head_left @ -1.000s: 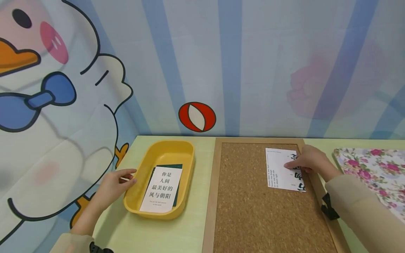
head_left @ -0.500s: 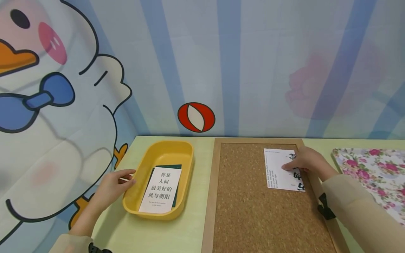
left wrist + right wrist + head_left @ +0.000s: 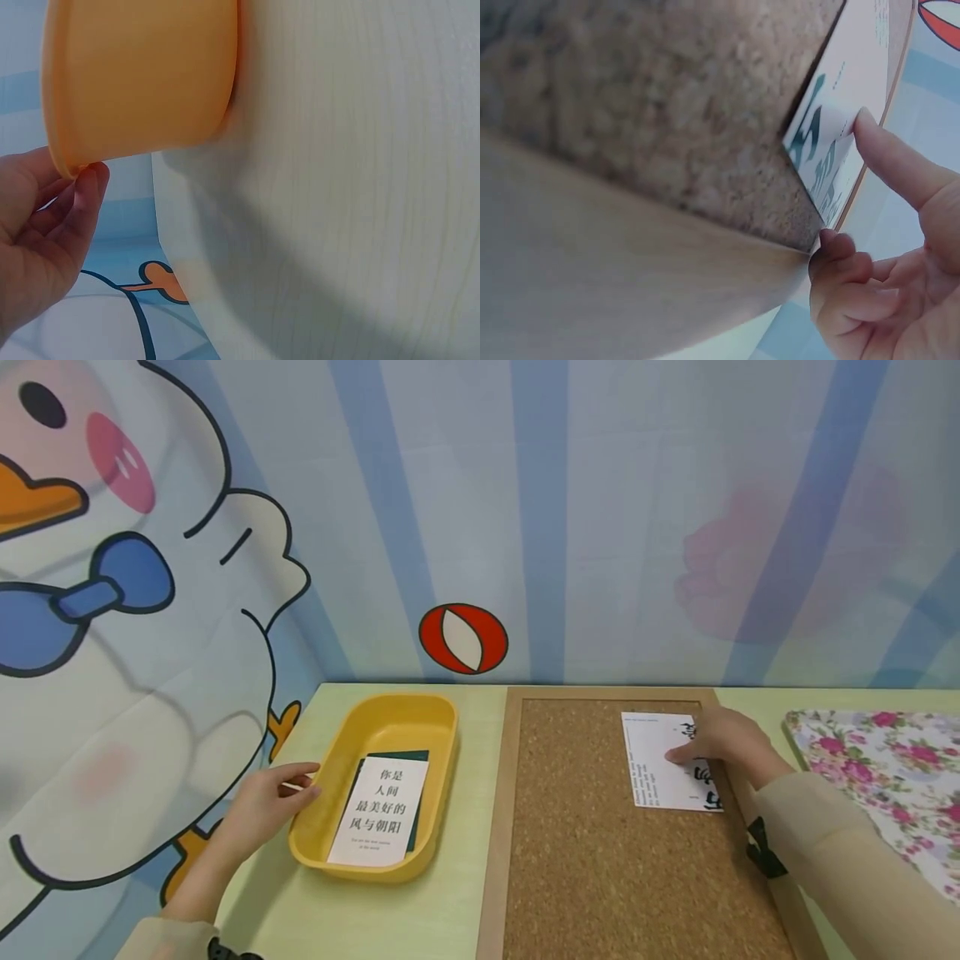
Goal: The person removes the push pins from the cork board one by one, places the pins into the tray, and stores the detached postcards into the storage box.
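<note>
In the head view my right hand reaches over the right frame of the cork board, one extended finger pressing on a white card with black writing turned sideways. The right wrist view shows that fingertip on the card while the other fingers curl beside the board's wooden edge. My left hand holds the near-left rim of a yellow plastic tray with its fingertips. Inside the tray lies a white card with Chinese text, over a dark green card.
A floral-patterned board lies at the right side of the pale table. Behind the table hangs a blue-striped backdrop with a large cartoon duck at the left.
The card under my right finger has turned slightly, its far end going left. My left hand stays at the tray's rim. The whole head view has drifted a little.
</note>
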Motion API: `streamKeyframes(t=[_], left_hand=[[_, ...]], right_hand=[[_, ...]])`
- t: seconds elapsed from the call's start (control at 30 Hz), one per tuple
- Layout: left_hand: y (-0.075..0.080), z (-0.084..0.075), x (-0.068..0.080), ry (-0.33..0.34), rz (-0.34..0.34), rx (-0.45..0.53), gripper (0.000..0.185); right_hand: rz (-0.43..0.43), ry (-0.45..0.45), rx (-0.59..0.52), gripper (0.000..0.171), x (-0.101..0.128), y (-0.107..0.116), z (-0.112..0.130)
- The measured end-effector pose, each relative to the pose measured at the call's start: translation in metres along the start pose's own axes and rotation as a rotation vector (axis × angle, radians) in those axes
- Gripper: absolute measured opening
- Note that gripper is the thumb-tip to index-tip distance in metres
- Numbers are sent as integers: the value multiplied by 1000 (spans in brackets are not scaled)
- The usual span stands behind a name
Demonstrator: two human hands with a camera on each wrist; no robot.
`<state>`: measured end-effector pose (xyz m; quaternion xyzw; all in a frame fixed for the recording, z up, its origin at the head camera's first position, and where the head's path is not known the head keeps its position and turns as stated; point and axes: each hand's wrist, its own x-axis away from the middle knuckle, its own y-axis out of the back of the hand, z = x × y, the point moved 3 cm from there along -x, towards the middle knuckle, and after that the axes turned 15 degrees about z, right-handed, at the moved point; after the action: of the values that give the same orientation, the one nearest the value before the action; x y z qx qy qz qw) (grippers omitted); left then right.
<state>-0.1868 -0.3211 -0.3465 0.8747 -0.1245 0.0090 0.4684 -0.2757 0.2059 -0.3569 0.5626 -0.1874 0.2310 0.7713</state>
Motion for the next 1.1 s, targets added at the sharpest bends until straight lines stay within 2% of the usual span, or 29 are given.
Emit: streamKeyframes(t=[0.2,0.4,0.57,0.7,0.9,1.1], left_hand=[[0,1,0,-6,-9,-7,38],[-1,0,0,2,-17,-14,39],[-1,0,0,16,-9,-14,39],[-1,-1,0,14,-14,-17,39],[0,-1,0,11,-14,-15,39],[-1,1,0,25,-5,-6,40]], right_hand=[[29,-4,-67,48,-6,-1,-2],[49,-23,-89,58,-11,1,-3],[74,-4,-110,59,-12,-1,-6],[42,2,-130,56,-10,-1,-8],[-14,-35,-139,50,-4,-2,-6],[-8,-33,-160,44,-4,-3,-5]])
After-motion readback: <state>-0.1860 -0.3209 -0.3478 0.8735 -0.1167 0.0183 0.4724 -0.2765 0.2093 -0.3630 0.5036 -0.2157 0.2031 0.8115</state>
